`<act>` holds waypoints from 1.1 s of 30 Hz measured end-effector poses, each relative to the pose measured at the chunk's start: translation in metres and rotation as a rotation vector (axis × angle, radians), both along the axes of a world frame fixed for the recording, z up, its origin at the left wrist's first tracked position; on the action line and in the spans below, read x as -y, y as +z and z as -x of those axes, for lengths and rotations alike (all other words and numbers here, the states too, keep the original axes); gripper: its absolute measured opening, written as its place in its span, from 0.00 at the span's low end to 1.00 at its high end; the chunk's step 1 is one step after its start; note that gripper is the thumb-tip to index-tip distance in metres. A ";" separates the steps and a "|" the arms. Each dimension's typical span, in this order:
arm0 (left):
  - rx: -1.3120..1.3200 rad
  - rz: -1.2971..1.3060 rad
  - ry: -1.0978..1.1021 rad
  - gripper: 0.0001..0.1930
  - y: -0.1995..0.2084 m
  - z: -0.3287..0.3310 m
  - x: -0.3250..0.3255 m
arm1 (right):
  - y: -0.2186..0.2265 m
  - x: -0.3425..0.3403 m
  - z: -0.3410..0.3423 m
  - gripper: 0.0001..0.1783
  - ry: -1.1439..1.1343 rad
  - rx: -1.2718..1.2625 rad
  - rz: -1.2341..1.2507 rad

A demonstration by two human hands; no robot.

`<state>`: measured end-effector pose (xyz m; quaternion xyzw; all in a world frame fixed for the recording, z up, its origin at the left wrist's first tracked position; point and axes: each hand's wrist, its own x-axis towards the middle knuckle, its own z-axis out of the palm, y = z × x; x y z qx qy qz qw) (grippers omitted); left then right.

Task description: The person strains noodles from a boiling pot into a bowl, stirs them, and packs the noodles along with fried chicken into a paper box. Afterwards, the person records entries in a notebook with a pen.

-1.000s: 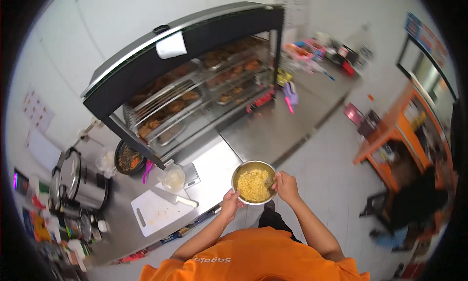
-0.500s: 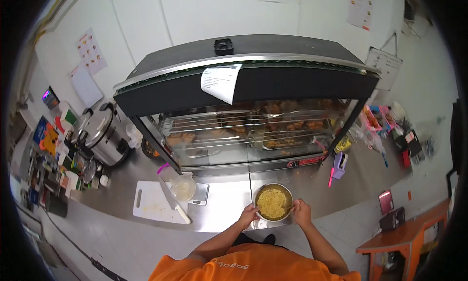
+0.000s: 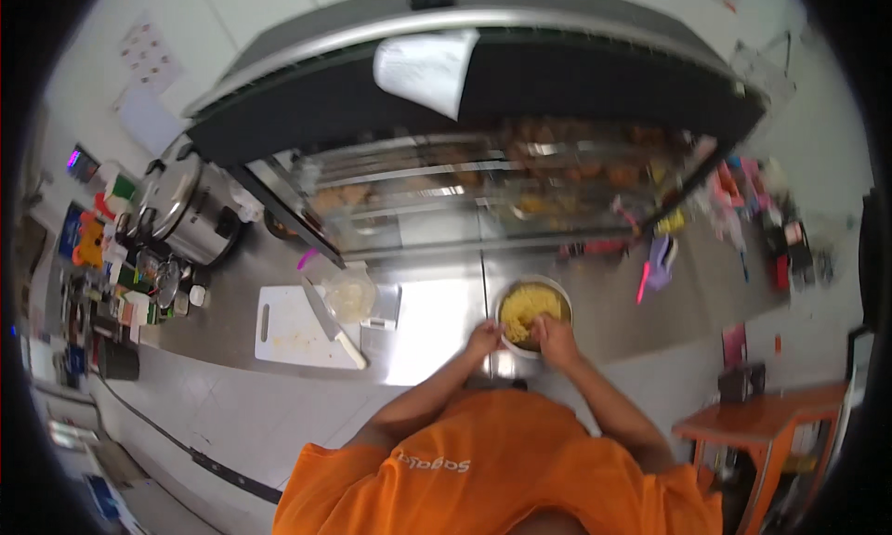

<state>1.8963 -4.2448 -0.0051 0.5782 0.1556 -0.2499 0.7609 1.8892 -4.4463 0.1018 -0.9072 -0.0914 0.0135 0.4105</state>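
A round metal bowl (image 3: 570, 323) stands on the steel counter near its front edge, filled with yellow food (image 3: 531, 303) in small pieces, perhaps pasta or noodles. My left hand (image 3: 485, 338) grips the bowl's left rim. Over the bowl's right front part is my right hand (image 3: 556, 342), fingers closed and pointing down into the food. Something thin seems to be in those fingers, but motion blur hides what it is.
Left of the bowl lie a white cutting board (image 3: 288, 323), a knife (image 3: 336, 326), a clear tub (image 3: 349, 295) and a small scale (image 3: 385, 306). A glass food warmer (image 3: 474, 98) rises behind. A large cooker (image 3: 200, 210) stands left; a purple tape dispenser (image 3: 661, 262) lies right.
My right hand has moved from the bowl's right rim in over the food. The view has shifted, so the counter and warmer sit higher in the picture. My left hand remains on the rim.
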 end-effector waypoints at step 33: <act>-0.012 0.068 -0.128 0.09 0.046 -0.009 -0.010 | 0.035 0.029 -0.028 0.08 0.079 0.011 -0.070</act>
